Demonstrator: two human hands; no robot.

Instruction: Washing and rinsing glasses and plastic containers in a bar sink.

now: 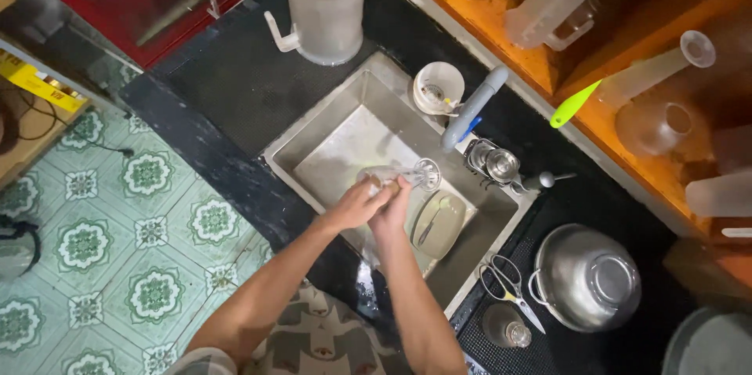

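Over the steel sink [313, 136] my left hand [359, 204] and my right hand [392, 209] are pressed together around a clear drinking glass [407, 176]. The glass lies on its side, its open mouth pointing right toward the tap. Both hands close on its base end, fingers overlapping, so which hand bears it more is hard to tell. Below the hands a pale oval plate [439, 222] with a utensil on it rests in the sink basin.
A grey tap [473, 109] arches over the sink, a white strainer cup [438, 88] beside it. A big translucent jug [324, 3] stands behind. Scissors [505, 281], a steel pot [587, 277] and a small glass [505, 328] sit on the dark counter at right. Orange shelves hold plastic measuring cylinders.
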